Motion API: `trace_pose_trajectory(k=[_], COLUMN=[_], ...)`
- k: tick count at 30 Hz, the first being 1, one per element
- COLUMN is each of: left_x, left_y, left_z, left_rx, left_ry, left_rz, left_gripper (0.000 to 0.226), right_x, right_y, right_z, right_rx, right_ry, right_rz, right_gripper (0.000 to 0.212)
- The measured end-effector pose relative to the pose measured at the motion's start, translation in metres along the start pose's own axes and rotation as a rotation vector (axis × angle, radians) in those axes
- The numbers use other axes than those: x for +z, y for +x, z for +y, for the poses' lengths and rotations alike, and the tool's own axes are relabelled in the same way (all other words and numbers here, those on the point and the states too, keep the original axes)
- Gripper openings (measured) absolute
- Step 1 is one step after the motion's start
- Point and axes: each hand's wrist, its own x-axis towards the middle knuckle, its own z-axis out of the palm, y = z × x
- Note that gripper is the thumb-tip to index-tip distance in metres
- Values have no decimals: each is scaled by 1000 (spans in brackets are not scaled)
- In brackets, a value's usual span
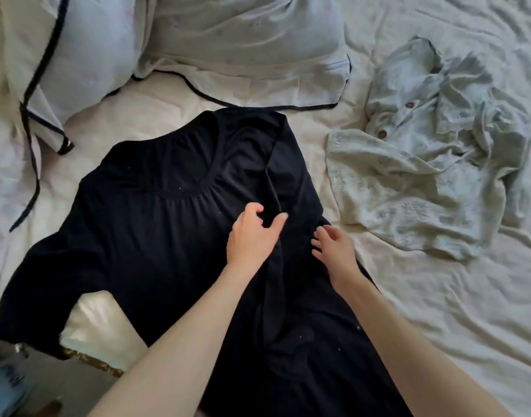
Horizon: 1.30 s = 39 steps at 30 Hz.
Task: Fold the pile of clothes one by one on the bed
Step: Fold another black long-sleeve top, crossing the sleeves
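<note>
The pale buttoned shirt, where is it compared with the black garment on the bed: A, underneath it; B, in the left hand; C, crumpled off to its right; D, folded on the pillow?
C: the pale buttoned shirt lies crumpled on the sheet to the right of the black garment, held by neither hand.

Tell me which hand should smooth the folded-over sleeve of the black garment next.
Probably the left hand: it lies on the black garment beside the sleeve's fold. The right hand sits nearer the outer edge.

A rumpled cream sheet (438,296) covers the bed, with dark-piped pillows (243,49) at its head.
</note>
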Motion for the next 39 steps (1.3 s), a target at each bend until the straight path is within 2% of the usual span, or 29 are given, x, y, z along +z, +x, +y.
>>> trace_pose_trajectory(k=[1, 3, 5, 7, 11, 13, 15, 17, 19, 21, 23, 24, 27, 29, 30, 32, 35, 39], left_x=[7, 14, 6, -14, -64, -79, -82, -77, -65, -53, -46, -44, -40, -41, -43, -43, -45, -46], left_y=[12, 30, 39, 35, 20, 31, 54, 82, 111, 136, 155, 161, 173, 176, 177, 178, 169, 130], left_z=[8, 16, 13, -4, -36, -35, -16, 14, 41, 63, 77, 82, 92, 95, 95, 90, 75, 45], left_rx=[-8, -46, -152, -262, -380, -347, -203, -34, 54, 63, 21, 7, -16, -13, -15, -39, -52, 31], left_ry=[103, 206, 32, -165, -22, 86, 162, 163, 121, 118, 59, 21, -225, -345, -335, -312, -330, -242], left_rz=[-24, -60, -70, -82, -225, -197, -40, 71, 78, 53, 54, 65, 54, 18, -9, -59, -66, 47], left_gripper=[52, 39, 20, 12, 17, 12, 8, 27, 45, 46, 28, 28, 25, 27, 21, 18, 23, 33], right_x=[2, 6, 7, 9, 16, 25, 33, 40, 45, 50, 54, 55, 49, 42, 39, 35, 32, 27], right_y=[8, 16, 18, 17, 21, 23, 25, 29, 32, 37, 41, 44, 46, 51, 54, 58, 54, 42], right_z=[-5, -13, -15, -16, -26, -31, -37, -44, -53, -59, -64, -67, -78, -82, -84, -83, -73, -42], right_rx=[73, 163, 219, 262, 318, 336, 335, 340, 368, 387, 388, 383, 342, 295, 271, 224, 153, 123], right_ry=[118, 299, 413, 481, 544, 544, 532, 535, 537, 485, 462, 483, 714, 846, 869, 832, 669, 398], right_rz=[-60, -172, -253, -276, -271, -262, -239, -199, -193, -195, -188, -185, -210, -156, -121, -88, -142, -194], right_gripper=[36, 31, 29, 36, 47, 50, 49, 47, 43, 37, 32, 30, 16, 21, 26, 25, 14, 31])
